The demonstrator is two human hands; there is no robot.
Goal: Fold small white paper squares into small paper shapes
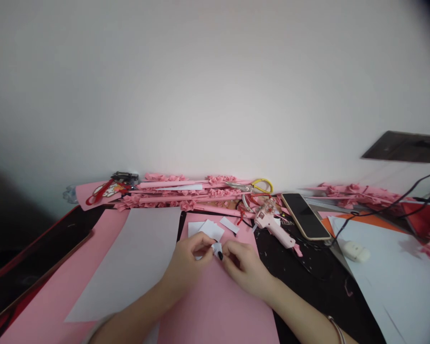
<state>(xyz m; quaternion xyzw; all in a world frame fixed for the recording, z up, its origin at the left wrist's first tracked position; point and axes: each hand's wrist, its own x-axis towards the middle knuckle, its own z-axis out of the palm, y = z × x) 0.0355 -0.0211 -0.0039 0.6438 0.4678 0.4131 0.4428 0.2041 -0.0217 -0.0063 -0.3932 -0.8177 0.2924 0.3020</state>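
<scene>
A small folded piece of white paper [217, 248] is pinched between my two hands over the pink sheet. My left hand [191, 253] has its thumb and finger closed on the paper's left side. From the right, my right hand [245, 267] grips the paper's other edge, its fingers curled and a dark nail showing against the white. Just beyond the hands, several small white paper squares [211, 230] overlap on the pink sheet [222, 306]. A narrow white slip [230, 225] lies to their right. The fingertips partly cover the held piece.
A pink glue gun [274, 227] and a phone [306, 216] lie right of centre. Yellow-handled scissors [261, 186] rest on pink paper flower stems [186, 197] along the wall. White sheets lie left [129, 263] and right [408, 272], with an earbud case [356, 251].
</scene>
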